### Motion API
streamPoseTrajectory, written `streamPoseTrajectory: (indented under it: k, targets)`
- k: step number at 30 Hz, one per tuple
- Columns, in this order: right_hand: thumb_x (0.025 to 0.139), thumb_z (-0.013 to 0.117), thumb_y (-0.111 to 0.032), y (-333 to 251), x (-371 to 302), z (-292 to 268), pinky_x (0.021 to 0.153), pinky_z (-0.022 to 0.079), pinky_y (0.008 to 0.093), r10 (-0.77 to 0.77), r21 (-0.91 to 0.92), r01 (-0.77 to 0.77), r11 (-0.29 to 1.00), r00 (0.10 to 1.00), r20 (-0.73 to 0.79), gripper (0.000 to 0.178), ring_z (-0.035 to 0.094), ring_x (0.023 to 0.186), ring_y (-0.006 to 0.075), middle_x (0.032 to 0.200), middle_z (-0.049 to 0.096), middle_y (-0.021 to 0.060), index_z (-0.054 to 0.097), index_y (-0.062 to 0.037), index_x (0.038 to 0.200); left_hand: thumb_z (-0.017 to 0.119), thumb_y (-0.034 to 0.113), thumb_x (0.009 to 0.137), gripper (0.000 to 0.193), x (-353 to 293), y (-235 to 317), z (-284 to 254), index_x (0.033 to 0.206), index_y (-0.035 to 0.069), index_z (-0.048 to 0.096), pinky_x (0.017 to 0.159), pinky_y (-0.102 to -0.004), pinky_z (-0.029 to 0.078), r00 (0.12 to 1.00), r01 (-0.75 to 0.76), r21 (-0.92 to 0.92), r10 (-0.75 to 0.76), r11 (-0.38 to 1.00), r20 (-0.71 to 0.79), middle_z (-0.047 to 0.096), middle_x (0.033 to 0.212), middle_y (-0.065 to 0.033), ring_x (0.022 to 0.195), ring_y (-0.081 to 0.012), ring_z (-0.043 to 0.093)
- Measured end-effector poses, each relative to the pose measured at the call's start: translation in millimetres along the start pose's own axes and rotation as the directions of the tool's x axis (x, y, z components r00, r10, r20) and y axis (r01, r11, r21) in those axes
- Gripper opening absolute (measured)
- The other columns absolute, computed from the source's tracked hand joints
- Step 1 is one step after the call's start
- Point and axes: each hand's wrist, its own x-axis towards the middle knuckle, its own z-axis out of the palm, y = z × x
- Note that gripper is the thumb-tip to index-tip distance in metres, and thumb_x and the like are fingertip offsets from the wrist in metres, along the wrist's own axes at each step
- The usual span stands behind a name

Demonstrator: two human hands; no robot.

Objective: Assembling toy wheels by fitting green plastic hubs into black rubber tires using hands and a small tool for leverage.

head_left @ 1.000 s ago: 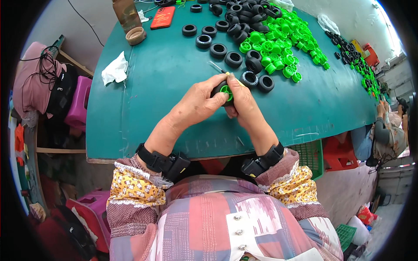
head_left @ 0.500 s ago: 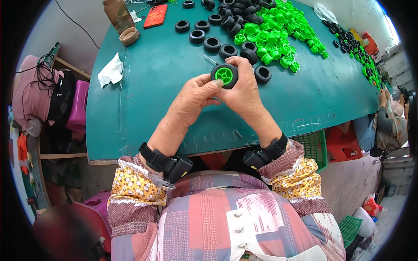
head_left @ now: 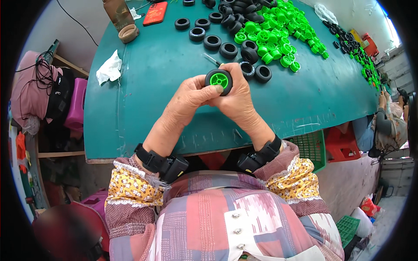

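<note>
Over the near part of the green worktop (head_left: 148,82), the left hand (head_left: 193,93) and the right hand (head_left: 238,93) are meeting around one small wheel (head_left: 219,81), a black tyre (head_left: 230,83) with a green spoked rim (head_left: 212,81) inside. The left hand is pinching its lower edge, thumb resting on the front face; the right hand is curling around its right side, its fingers behind not showing. Just beyond, a thin pale shaft (head_left: 211,58) is pointing away to the upper left; I cannot tell which hand, if either, is gripping it. Should the left thumb be pushing off-centre, the rim could be tilting in the tyre, or the thumb sliding off. A loosening pinch could be sending the wheel down among the loose tyres (head_left: 263,74) nearby. With the wheel's back hidden, an uneven fit there could be going unnoticed.
</note>
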Motion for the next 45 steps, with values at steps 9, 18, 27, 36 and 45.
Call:
streamPoseTrajectory:
  k: [9, 18, 27, 36, 45]
  targets:
    - [0.058, 0.072, -0.012, -15.4, 5.6, -26.5, 0.094, 0.036, 0.0350, -0.190, 0.004, 0.211, 0.978, 0.874, 0.447, 0.058, 0.045, 0.109, 0.0268, 0.112, 0.047, 0.0126, 0.048, -0.0055, 0.110, 0.060, 0.014, 0.069, 0.025, -8.6, 28.5, -19.8, 0.089, -0.001, 0.057, 0.051, -0.0213, 0.046, 0.972, 0.099, 0.304, -0.158, 0.948, 0.176, 0.057, 0.069, -0.0037, 0.054, -0.0100, 0.055]
    - [0.059, 0.071, -0.011, -12.3, 1.5, -12.9, 0.062, 0.047, 0.0288, 0.042, 0.076, -0.048, 0.996, 0.996, 0.075, 0.040, 0.055, 0.070, 0.0168, 0.078, 0.054, 0.0068, 0.046, -0.0045, 0.090, 0.061, 0.030, 0.081, 0.031, 0.2, 0.9, -17.2, 0.092, 0.001, 0.059, 0.066, -0.0218, 0.047, 0.989, 0.062, 0.035, -0.066, 0.997, 0.129, 0.059, 0.077, -0.0035, 0.069, -0.0102, 0.058]
    - [0.061, 0.071, -0.012, -3.4, 0.8, -10.4, 0.071, 0.045, 0.0327, -0.122, -0.109, 0.134, 0.985, 0.987, 0.109, 0.043, 0.055, 0.080, 0.0241, 0.082, 0.054, 0.0110, 0.046, -0.0037, 0.096, 0.054, 0.024, 0.085, 0.028, 0.3, -0.2, -20.0, 0.100, 0.000, 0.056, 0.068, -0.0218, 0.048, 0.997, 0.030, 0.043, -0.033, 0.999, 0.069, 0.060, 0.083, -0.0030, 0.072, -0.0093, 0.058]
    - [0.058, 0.074, -0.014, 1.9, -5.2, -9.4, 0.074, 0.045, 0.0333, -0.185, -0.041, 0.194, 0.980, 0.968, 0.172, 0.048, 0.054, 0.086, 0.0242, 0.089, 0.053, 0.0119, 0.049, -0.0019, 0.098, 0.050, 0.023, 0.087, 0.025, -4.7, -11.8, -30.8, 0.096, 0.001, 0.056, 0.065, -0.0236, 0.049, 0.995, 0.096, -0.083, -0.092, 0.992, 0.047, 0.060, 0.079, -0.0036, 0.069, -0.0107, 0.059]
    - [0.056, 0.078, -0.015, -2.6, -18.7, -16.0, 0.072, 0.045, 0.0340, -0.030, -0.194, 0.046, 0.980, 0.996, 0.086, 0.057, 0.056, 0.082, 0.0248, 0.087, 0.054, 0.0125, 0.042, -0.0023, 0.098, 0.054, 0.021, 0.085, 0.028, -11.2, -12.5, -16.2, 0.101, -0.002, 0.056, 0.065, -0.0230, 0.049, 0.997, 0.059, 0.015, -0.060, 0.998, 0.052, 0.061, 0.083, -0.0061, 0.072, -0.0112, 0.060]
